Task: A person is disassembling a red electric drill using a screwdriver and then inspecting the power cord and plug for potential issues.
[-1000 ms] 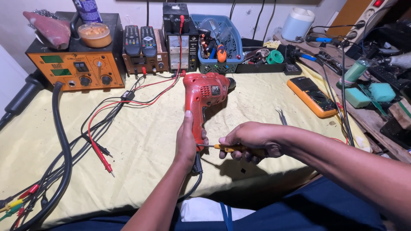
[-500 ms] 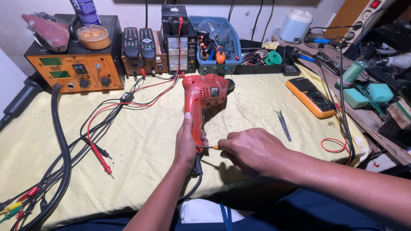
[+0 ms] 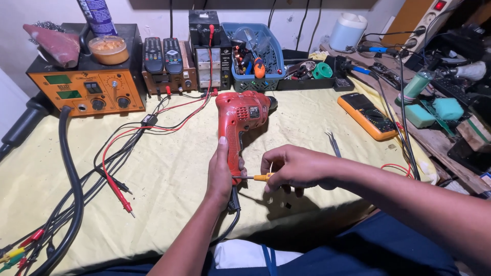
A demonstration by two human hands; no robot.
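A red electric drill (image 3: 239, 115) lies on the yellow cloth of the bench (image 3: 169, 168), its chuck pointing away from me. My left hand (image 3: 221, 171) grips the lower part of its handle. My right hand (image 3: 292, 166) holds a small screwdriver with a yellow handle (image 3: 260, 177), its thin shaft pointing left at the base of the drill's handle. The drill's black cord runs down off the near edge of the bench.
An orange bench instrument (image 3: 84, 92) and a meter box with two remote controls (image 3: 164, 53) stand at the back left. A blue basket of tools (image 3: 255, 59) is behind the drill. A yellow multimeter (image 3: 367, 116), tweezers (image 3: 333, 143) and red and black test leads (image 3: 115, 179) lie around.
My right hand has slid left along the bench edge and now holds the screwdriver's tip against the drill's handle base. The left hand has kept its grip.
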